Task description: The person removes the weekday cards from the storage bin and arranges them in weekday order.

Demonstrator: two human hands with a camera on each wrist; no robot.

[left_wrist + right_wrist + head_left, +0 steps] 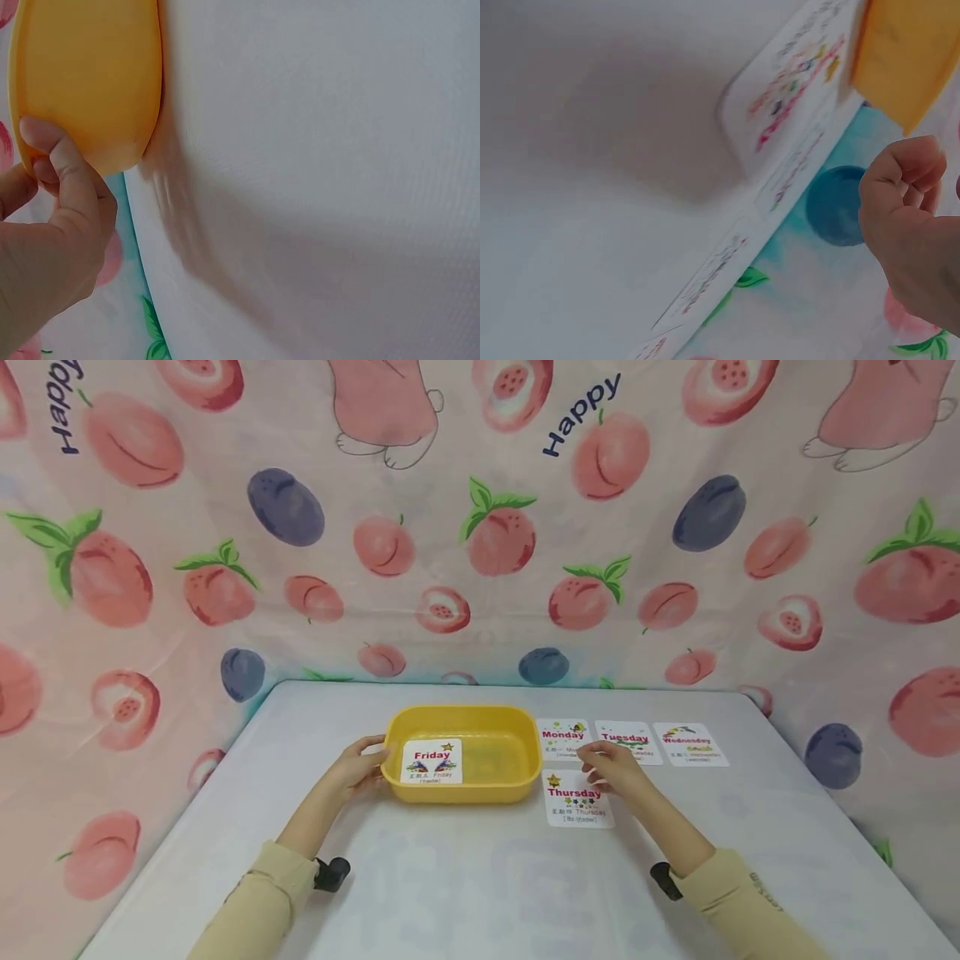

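The left hand (363, 766), toward the left edge of the table (300, 727), pinches the rim at the left end of the yellow tray (461, 795). The tray stands toward the far edge, a little left of that edge's middle. Its thin, smooth wall suggests light, fairly stiff plastic, apt to slide on the tabletop; the rim is the natural hold, best taken at both ends if level carrying matters. In the tray's left half, close to its near wall, is the Friday card (432, 762); whether it lies quite flat cannot be told. It should prove light and slippery against the tray floor, and is probably best lifted by its upper or right edge, where finger room remains.

Just beside the tray's right end lies the Monday card (562, 737), with the Thursday card (577, 802) on its near side. The right hand (611, 767) hangs over the latter's far right corner, fingers loosely bent and with nothing visible in them. Partly behind it is the Tuesday card (622, 730); beyond, nearest the table's far right corner, lies the Wednesday card (688, 745). All the cards appear thin, light and bendable: a fingertip under a corner, then a pinch along one edge, should serve without creasing.
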